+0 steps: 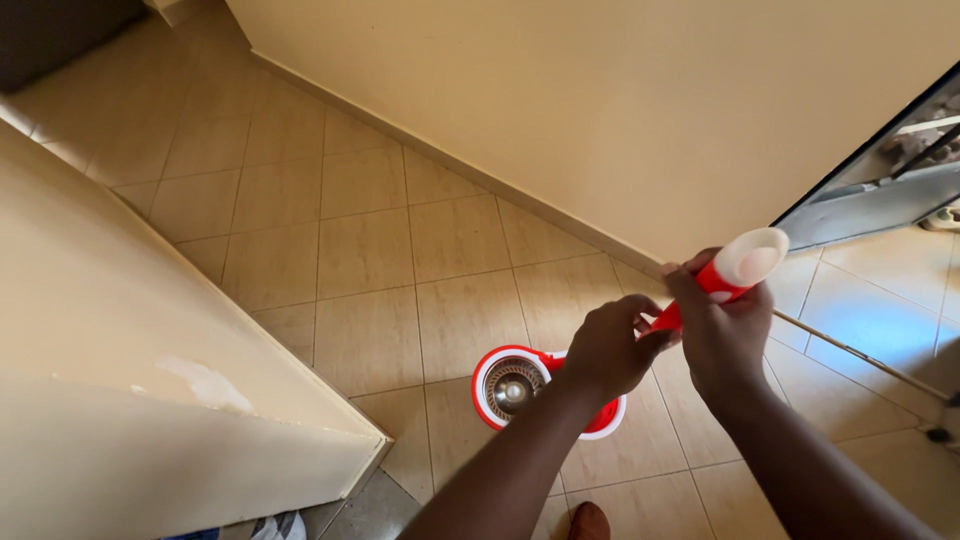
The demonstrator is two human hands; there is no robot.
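Both my hands grip a red mop handle (716, 283) with a white rounded cap, seen almost end-on. My right hand (722, 335) wraps the upper part just below the cap. My left hand (608, 348) holds the shaft a little lower. Under them on the tiled floor stands a red and white spin mop bucket (497, 377) with a metal spinner basket (511, 388) inside; my left forearm hides its right half. The mop head is hidden from view.
Cream walls close in a narrow tiled corridor, one wall corner (380, 440) jutting at the lower left. An open doorway with a dark frame (860, 165) lies at the right. A brown shoe tip (589, 522) shows at the bottom edge.
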